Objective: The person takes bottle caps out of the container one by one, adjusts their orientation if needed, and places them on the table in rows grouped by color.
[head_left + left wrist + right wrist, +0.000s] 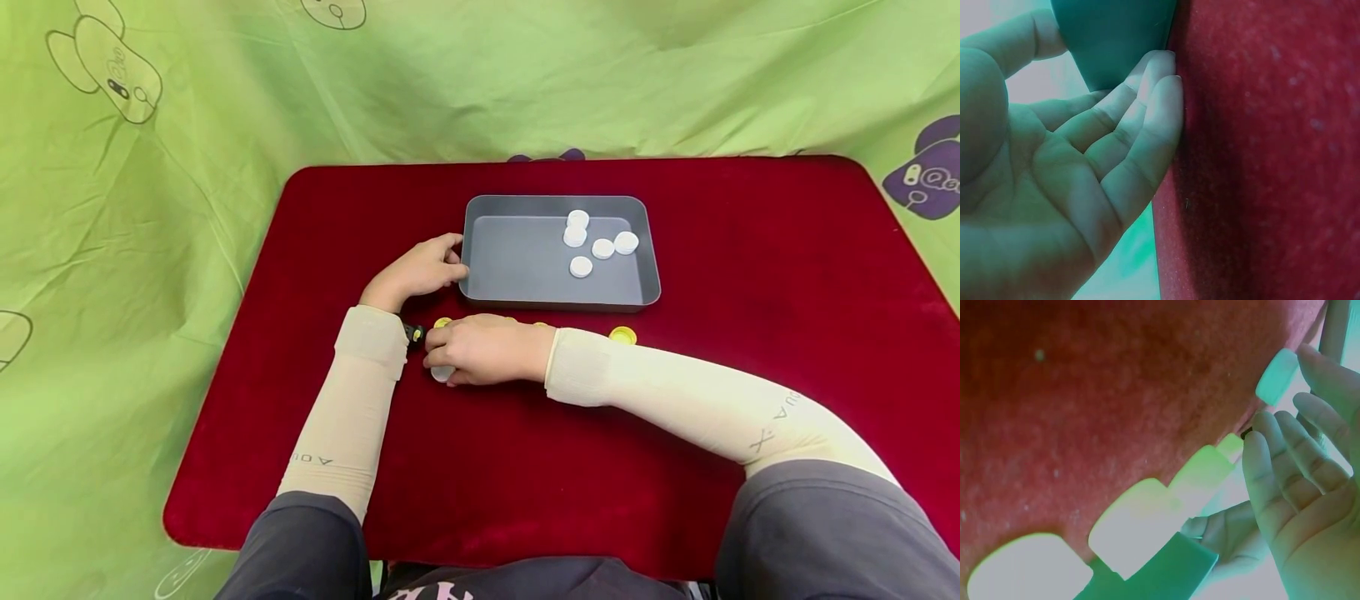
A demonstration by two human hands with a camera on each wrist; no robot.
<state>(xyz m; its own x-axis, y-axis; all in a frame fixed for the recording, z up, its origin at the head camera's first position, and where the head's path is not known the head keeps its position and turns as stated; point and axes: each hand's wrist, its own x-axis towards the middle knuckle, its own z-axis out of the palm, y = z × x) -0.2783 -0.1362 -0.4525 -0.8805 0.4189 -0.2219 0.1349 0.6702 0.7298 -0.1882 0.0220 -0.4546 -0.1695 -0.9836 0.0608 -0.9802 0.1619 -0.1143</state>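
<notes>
My left hand [420,268] grips the left wall of a shallow grey tray [480,296], with its thumb and fingertips at the rim; in the left wrist view the fingers [1160,115] reach the tray's dark outer side. My right hand [491,350] is just in front of the tray, palm down. Under its fingertips a round white disc [442,374] lies on the red cloth, partly covered. In the right wrist view this disc [1277,376] sits right at the thumb tip, and the fingers [1300,459] are spread loosely with nothing between them.
Several white discs [603,248] lie in the tray's right half, two overlapping. Yellow round caps [622,335] stand in a row along the tray's front, partly hidden by my right hand. A small black device [414,335] is beside my left cuff. Red cloth [675,517] covers the table.
</notes>
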